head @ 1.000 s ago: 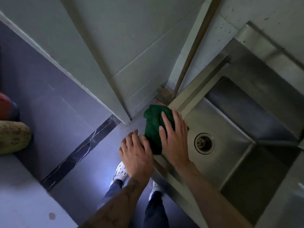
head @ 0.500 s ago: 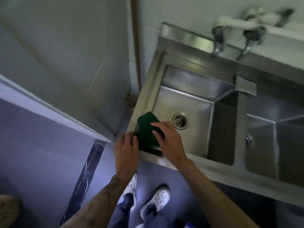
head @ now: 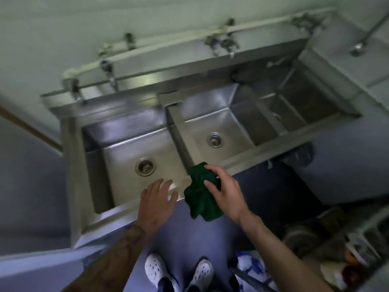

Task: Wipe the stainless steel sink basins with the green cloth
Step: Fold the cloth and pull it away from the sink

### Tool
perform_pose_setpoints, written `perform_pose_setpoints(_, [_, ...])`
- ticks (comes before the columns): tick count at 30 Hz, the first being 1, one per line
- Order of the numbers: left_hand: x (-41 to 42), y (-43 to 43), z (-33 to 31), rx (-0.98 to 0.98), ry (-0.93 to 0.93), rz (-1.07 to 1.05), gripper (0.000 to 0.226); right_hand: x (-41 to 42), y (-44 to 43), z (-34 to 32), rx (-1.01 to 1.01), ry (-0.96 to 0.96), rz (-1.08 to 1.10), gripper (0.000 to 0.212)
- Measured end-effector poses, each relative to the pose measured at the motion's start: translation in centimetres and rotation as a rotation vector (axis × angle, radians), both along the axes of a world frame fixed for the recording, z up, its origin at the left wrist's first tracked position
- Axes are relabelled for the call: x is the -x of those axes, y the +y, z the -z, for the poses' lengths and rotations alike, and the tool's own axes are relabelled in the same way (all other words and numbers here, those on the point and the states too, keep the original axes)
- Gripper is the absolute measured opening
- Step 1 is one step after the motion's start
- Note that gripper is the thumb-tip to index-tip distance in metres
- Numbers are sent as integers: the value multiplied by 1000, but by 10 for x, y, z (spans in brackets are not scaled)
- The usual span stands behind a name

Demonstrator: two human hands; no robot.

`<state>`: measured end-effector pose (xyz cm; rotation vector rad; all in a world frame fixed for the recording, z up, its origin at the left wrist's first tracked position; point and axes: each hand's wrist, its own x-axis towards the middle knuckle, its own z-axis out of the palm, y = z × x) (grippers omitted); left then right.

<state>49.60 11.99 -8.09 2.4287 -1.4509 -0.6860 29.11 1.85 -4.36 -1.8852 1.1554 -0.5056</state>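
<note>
Green cloth hangs bunched in the right hand, whose fingers and thumb curl over its upper part. It sits at the near end of the divider between two basins. Its long axis runs from that end back toward the person, so its lower folds dangle on the person's side of the divider, outside the sink.

The left hand is apart from the right, left of the divider's near end. Its fingers are spread and straight and hold nothing. Whether it touches the steel below cannot be told.

Beyond the hands, the left basin opens left of the divider, with its drain near the left hand. The middle basin opens right of the divider, and a third basin lies farther right again. Taps line the wall past the divider's far end.

The cloth is lifted off the steel, so no wiping is under way. With the cloth poised at the divider, both nearer basins seem reachable by a forward, downward move. The cloth hand looks slightly nearer the middle one.
</note>
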Motion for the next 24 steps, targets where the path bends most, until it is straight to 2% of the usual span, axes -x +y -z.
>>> perform_pose_setpoints(4, [62,-45,-22,-45,-78,200,52,90,-6,-20,28,-24,186,40])
perform_pose_setpoints(12, [187,-139,-60,-8,-214,655,58,226,-8,-47,140,-36,514,40])
perform_pose_setpoints(24, [361,-245,-91,110,-128,1194,64,350,14,-83,191,124,943,45])
